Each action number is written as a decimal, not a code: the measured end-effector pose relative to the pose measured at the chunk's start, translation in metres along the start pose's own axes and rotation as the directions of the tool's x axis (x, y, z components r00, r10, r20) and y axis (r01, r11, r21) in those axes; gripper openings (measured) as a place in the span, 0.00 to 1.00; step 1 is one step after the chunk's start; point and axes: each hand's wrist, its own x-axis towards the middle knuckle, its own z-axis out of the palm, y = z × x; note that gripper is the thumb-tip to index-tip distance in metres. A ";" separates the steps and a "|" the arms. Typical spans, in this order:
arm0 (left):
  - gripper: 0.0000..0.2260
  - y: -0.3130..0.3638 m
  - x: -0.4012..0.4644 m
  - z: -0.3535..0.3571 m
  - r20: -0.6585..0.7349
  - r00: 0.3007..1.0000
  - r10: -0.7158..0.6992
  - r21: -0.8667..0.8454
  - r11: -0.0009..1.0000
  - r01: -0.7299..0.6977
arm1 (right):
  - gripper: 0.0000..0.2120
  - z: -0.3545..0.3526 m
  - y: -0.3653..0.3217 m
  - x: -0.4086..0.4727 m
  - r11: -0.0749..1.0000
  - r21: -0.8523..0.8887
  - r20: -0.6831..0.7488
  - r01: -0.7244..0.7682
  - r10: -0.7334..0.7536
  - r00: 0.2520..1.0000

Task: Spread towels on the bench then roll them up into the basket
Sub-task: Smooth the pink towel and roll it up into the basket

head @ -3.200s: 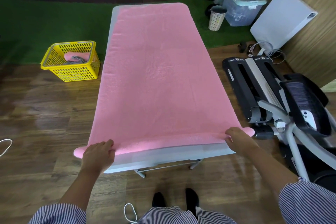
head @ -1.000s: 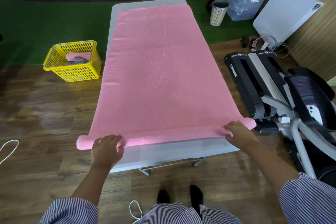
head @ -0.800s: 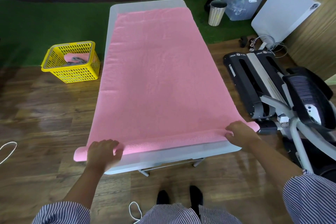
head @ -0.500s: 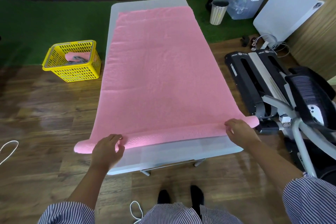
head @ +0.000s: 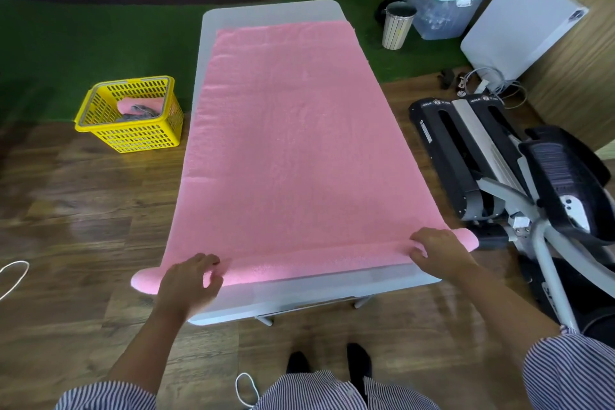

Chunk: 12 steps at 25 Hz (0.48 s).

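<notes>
Fingers of the left hand [head: 188, 283] and right hand [head: 439, 251] are curled over the pink towel [head: 293, 150]'s rolled edge, low on the counter [head: 299, 299].

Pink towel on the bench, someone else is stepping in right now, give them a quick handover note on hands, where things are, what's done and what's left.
Left hand: fingers curled over the rolled near edge of the pink towel, near its left end.
Right hand: grips the same roll near its right end.
Towel: spread flat along the bench; only a thin roll has formed at the near end, both roll ends overhanging the bench sides.
Yellow basket: on the floor to the left of the bench, with some pink and grey cloth already inside.
Done: towel spread, roll started.
Left: roll the towel to the far end, then place it in the basket.
</notes>
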 end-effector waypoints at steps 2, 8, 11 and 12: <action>0.16 0.002 0.005 0.002 -0.067 0.994 0.085 0.048 0.995 -0.082 | 0.13 0.004 -0.002 0.003 1.000 0.008 -0.145 0.029 -0.027 0.989; 0.17 0.023 0.003 0.009 -0.077 0.994 0.083 0.042 0.996 -0.080 | 0.20 0.011 -0.008 0.002 0.998 0.067 -0.043 -0.007 0.009 0.999; 0.15 0.023 0.005 0.006 -0.041 0.999 0.022 0.052 0.998 -0.020 | 0.17 0.004 -0.007 0.006 0.998 0.047 -0.035 -0.029 0.030 0.999; 0.15 0.024 0.004 0.005 -0.024 1.000 0.010 0.070 0.998 -0.008 | 0.16 0.001 -0.007 0.007 0.999 0.024 -0.024 -0.033 0.034 0.999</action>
